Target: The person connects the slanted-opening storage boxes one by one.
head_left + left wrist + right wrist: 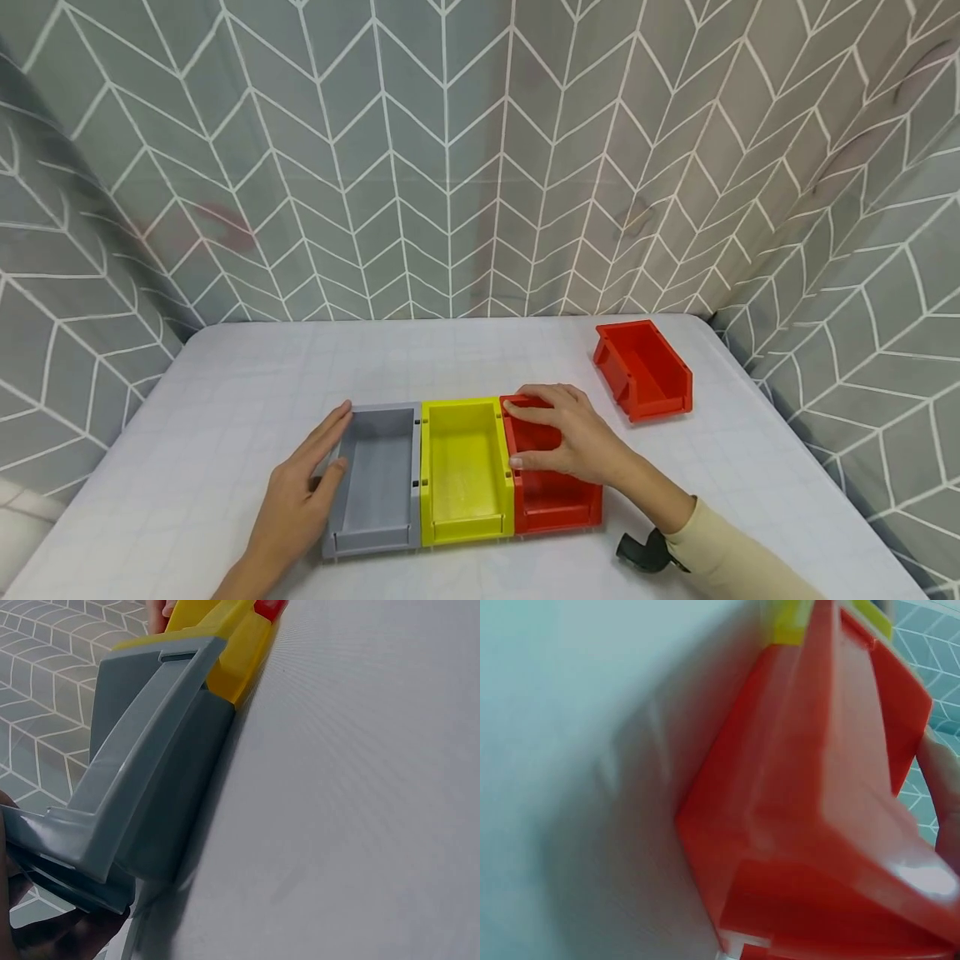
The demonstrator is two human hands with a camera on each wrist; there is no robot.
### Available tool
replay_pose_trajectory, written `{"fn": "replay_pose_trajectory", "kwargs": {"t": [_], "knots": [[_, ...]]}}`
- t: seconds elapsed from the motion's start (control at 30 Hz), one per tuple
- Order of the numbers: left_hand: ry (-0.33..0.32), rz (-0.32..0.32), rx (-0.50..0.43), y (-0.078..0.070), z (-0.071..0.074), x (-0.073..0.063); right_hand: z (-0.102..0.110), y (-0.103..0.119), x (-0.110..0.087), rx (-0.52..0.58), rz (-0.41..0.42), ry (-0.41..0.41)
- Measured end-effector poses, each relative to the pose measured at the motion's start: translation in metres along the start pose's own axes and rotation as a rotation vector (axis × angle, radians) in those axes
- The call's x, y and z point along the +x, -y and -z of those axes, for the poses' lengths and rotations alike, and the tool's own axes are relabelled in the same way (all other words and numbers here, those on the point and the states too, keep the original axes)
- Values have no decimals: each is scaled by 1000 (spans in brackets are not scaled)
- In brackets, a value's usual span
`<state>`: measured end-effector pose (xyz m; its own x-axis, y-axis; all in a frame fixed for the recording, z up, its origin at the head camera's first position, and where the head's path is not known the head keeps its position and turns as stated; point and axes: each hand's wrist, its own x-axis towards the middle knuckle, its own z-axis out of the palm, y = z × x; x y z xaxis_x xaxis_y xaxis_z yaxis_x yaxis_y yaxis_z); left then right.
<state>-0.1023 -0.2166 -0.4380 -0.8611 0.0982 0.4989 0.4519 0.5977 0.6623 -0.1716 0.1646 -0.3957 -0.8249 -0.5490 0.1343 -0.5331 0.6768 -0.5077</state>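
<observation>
A grey bin [378,467], a yellow bin [465,467] and a red bin [558,500] stand side by side in a row. My left hand [300,492] lies along the grey bin's left side, fingers extended, with thumb and fingertips at its rim. Over the red bin, my right hand [566,433] reaches from the right with thumb and fingers spread. Its fingertips touch near the edge where red meets yellow. In the left wrist view, the grey bin [165,772] fills the left part. The right wrist view shows the red bin [802,802] close up, a finger [939,772] at its side.
Another red bin [648,371] stands apart at the back right of the white-covered table [247,367]. Patterned curtains [450,167] hang behind and on both sides. A black device [645,552] sits at my right wrist, by the sleeve.
</observation>
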Motion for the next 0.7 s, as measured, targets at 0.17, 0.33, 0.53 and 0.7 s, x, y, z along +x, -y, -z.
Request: {"fn": "replay_pose_trajectory", "kwargs": {"t": [0.17,0.33,0.53,0.7], "knots": [[10,26,31,0,0,-1,0,0,0,-5,27,-12],[20,40,49,1,2,0,0,-1,1,-15,44,-27],[30,38,60,2,1,1,4,0,0,-29,63,-3],[37,53,75,0,1,0,10,1,1,-31,66,23]]}}
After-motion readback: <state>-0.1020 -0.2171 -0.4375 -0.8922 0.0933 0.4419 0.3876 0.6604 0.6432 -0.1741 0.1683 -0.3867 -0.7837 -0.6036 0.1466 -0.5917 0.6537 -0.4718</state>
